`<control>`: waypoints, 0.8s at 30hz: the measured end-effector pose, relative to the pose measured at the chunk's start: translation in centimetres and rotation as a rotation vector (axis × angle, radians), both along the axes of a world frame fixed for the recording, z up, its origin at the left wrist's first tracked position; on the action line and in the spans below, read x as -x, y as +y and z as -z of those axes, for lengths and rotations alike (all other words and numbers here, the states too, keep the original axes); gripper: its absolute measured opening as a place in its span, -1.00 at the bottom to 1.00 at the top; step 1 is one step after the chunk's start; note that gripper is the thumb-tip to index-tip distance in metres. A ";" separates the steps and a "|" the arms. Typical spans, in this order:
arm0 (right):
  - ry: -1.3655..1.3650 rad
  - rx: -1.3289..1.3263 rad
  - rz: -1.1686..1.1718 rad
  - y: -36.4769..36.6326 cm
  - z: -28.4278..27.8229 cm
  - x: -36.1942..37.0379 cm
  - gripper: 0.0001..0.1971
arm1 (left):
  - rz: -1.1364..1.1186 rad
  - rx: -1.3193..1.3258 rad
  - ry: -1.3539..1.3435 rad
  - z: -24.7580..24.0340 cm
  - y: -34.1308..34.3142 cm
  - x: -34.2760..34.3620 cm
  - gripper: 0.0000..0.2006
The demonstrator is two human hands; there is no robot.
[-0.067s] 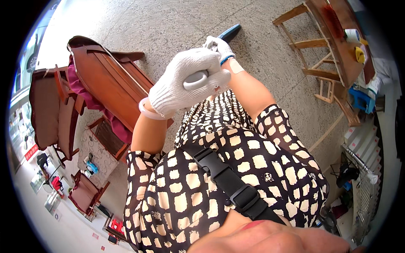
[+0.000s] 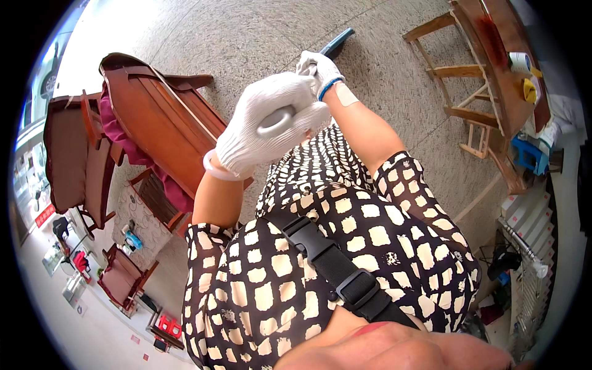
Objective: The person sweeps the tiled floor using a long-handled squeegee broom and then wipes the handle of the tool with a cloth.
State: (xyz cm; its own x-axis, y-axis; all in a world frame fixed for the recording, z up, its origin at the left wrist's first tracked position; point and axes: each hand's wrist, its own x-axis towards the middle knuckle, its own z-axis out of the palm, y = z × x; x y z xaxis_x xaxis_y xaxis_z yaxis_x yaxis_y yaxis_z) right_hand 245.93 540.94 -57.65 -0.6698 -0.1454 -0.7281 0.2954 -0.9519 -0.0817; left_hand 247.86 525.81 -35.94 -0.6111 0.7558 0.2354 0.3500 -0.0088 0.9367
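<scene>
Grey handle end (image 2: 276,121) clasped in my left hand (image 2: 266,98), right hand (image 2: 317,71) curled near the blue tool head (image 2: 338,42), its hold unclear, I'm seemingly guiding that head, which next calls for steadiness.

Left hand (image 2: 268,102) drawn slightly leftward, grey handle (image 2: 276,123) shifted with it, right hand (image 2: 320,71) less covered, blue piece (image 2: 338,42) slightly higher in view, surface (image 2: 515,37) edged rightward.
</scene>
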 end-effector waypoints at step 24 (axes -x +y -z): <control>-0.343 -0.150 -0.723 5.4 4.7 6.8 -0.82 | -0.965 -0.158 -0.254 2.8 7.2 1.0 -0.80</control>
State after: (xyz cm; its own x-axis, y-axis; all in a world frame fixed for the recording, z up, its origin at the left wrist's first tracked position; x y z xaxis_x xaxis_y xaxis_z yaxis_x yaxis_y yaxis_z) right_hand 239.09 546.36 -62.37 -0.1842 -0.3416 -0.9216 0.8644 -0.5026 0.0135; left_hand 246.88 533.05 -38.76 -0.9909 -0.1164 0.0677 0.0632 0.0425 0.9971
